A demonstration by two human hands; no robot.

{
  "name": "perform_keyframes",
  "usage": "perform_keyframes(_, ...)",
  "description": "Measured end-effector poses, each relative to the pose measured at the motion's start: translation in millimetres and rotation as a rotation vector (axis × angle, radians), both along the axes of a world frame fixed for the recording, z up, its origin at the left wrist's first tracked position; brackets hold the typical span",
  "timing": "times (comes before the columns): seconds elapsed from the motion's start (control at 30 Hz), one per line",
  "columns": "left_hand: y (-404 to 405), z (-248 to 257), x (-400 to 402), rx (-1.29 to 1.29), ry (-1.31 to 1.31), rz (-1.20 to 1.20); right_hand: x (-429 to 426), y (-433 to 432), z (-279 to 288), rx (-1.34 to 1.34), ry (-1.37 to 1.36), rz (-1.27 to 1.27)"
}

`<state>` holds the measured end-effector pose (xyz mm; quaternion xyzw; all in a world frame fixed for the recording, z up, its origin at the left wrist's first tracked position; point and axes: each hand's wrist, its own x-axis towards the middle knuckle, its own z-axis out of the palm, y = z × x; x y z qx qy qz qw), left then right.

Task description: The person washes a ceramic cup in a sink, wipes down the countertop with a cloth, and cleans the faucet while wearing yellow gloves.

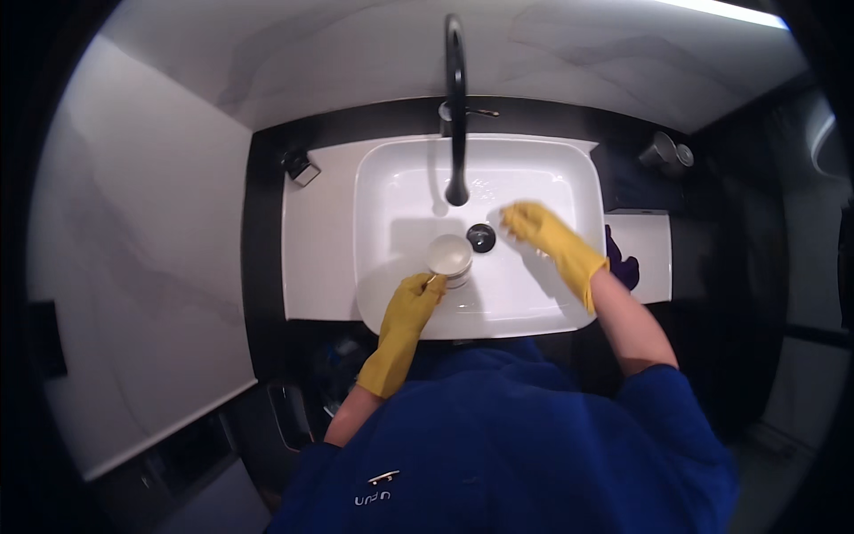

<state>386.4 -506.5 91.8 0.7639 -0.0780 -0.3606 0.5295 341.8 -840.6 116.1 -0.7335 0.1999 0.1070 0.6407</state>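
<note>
Both my hands wear yellow rubber gloves over a white rectangular washbasin (413, 320). My left hand (423, 294) grips the near edge or handle of a round white vessel, perhaps a cup (450, 255), held upright over the basin left of the black drain plug (481, 238). To the right of the plug is my right hand (524, 220), blurred, its fingers curled; whether anything is between them does not show. A tall black gooseneck faucet (456, 133) arches above the basin, its spout end over the part behind the plug. Water drops lie near the spout.
A small black-and-white box-like object (303, 168) stands on the left of the counter (320, 253). At the right, a dark purple cloth (622, 263) lies beside the basin. Two grey cylindrical containers (660, 150) are at the back right, near a dark box-like block (637, 180). Marble-patterned walls enclose the back and left.
</note>
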Motion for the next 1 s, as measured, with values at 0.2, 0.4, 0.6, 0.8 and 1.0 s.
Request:
perform_keyframes(0.2,22.0,22.4,1.5,0.013,0.025,0.074,-108.4,20.1,67.5,-0.053,-0.146,-0.514)
perform_keyframes(0.4,17.1,59.9,-2.5,0.345,-0.183,-0.112,-206.7,-75.0,-26.4,-1.205,0.055,-0.706)
perform_keyframes(0.6,30.2,54.8,-9.7,0.229,-0.044,-0.107,-215.6,-111.9,-103.4,-1.222,0.158,-0.395)
perform_keyframes(0.8,33.4,39.1,-26.4,0.388,-0.356,-0.202,-271.3,-244.1,-114.5,-1.354,0.364,-0.962)
perform_keyframes(1.0,59.4,25.9,-64.8,0.407,-0.71,0.161,-226.1,-141.7,-129.4,-1.101,0.251,-0.526)
